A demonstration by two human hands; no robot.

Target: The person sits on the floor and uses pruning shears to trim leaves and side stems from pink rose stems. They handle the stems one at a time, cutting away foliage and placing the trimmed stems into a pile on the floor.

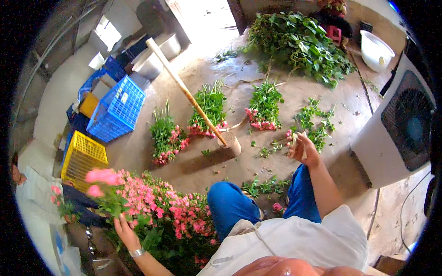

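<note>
My left hand (126, 233), with a silver band at its wrist, closes round the stems of a leafy spray of pink roses (103, 178). Beside it a large heap of pink roses (175, 211) lies along my left thigh. My right hand (303, 151) is raised over my right knee, its fingers loosely curled and apart, with pale wrapping on some of them. Just beyond that hand lie loose green stems (315, 122) with a few pink buds.
Three rose bunches (264, 106) lie on the floor ahead. A pole stands in a round block (230, 146) among them. A big leafy pile (299, 46) is at the back. Blue (117, 108) and yellow crates (85, 156) stand left, a fan unit (391, 124) right. Another person sits at far left.
</note>
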